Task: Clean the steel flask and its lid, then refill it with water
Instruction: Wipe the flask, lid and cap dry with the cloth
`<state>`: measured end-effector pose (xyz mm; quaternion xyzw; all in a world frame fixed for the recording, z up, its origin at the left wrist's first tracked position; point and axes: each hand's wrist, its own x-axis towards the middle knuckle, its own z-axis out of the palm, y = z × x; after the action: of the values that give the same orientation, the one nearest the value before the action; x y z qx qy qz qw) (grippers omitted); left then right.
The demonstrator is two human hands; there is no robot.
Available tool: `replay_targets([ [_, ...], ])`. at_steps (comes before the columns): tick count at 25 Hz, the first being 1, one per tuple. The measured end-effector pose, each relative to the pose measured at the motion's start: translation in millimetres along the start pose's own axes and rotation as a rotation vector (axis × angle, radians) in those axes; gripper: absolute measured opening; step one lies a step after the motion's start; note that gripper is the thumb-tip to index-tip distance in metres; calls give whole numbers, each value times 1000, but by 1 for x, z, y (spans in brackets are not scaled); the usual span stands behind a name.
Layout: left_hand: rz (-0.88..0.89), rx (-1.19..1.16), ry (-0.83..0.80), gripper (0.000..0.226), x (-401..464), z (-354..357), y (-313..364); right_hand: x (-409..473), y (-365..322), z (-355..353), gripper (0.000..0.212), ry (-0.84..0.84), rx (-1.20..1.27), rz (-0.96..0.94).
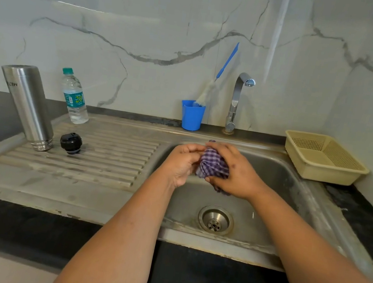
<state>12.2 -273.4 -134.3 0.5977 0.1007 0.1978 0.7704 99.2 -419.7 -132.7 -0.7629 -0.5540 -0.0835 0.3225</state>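
The steel flask (27,104) stands upside down, mouth on the ribbed drainboard at the left. Its black lid (71,142) lies just to its right. A clear plastic water bottle (74,97) with a green cap stands behind them. Over the sink basin (272,175) both hands hold a bunched purple checked cloth (213,165). My left hand (181,162) grips the cloth's left side. My right hand (234,172) wraps over it from the right, fingers curled round it.
A steel tap (236,100) rises behind the basin, no water running. Left of the tap, a blue cup (191,117) holds a bottle brush (215,83) with a blue handle. A beige plastic basket (322,158) sits on the black counter at the right. The drain (215,219) lies below my hands.
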Motion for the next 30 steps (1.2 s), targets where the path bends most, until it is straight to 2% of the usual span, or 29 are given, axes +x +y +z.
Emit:
replay_targets([
  [1,9,18,-33,31,-1,-1,0,0,1,-2,83,-4,126,75],
  [5,42,153,-169,29,-1,-4,-4,-7,7,-4,71,-72,902,556],
  [9,23,136,-271,29,-2,-8,-9,-12,12,-8,65,-168,1090,688],
  [11,2,124,-329,29,-2,-8,-8,-11,12,-9,64,-105,996,668],
  [14,-46,102,-260,35,1,-5,-6,-9,7,-7,80,30,443,469],
  [16,-91,89,-196,36,2,-3,-5,-10,6,-5,90,12,156,235],
  [18,-103,74,-174,35,2,-1,-5,-12,4,-2,101,-25,56,111],
  [20,-94,21,-149,37,3,1,-7,-11,3,-1,108,-2,98,129],
  [22,-87,-37,-122,40,5,5,-9,-7,-1,-2,104,40,53,256],
  [25,-76,-97,-79,43,6,6,-13,-3,-3,-8,96,-81,-165,447],
  [26,-71,-106,-69,43,7,5,-13,-3,-5,-11,96,-143,-91,462],
  [27,-63,-102,-65,44,8,3,-14,-4,-7,-14,93,-176,102,482],
  [28,-54,-91,-66,45,8,2,-14,-4,-9,-17,84,-155,370,514],
  [30,-35,-70,-99,46,6,3,-15,-5,-9,-20,49,-29,832,601],
])
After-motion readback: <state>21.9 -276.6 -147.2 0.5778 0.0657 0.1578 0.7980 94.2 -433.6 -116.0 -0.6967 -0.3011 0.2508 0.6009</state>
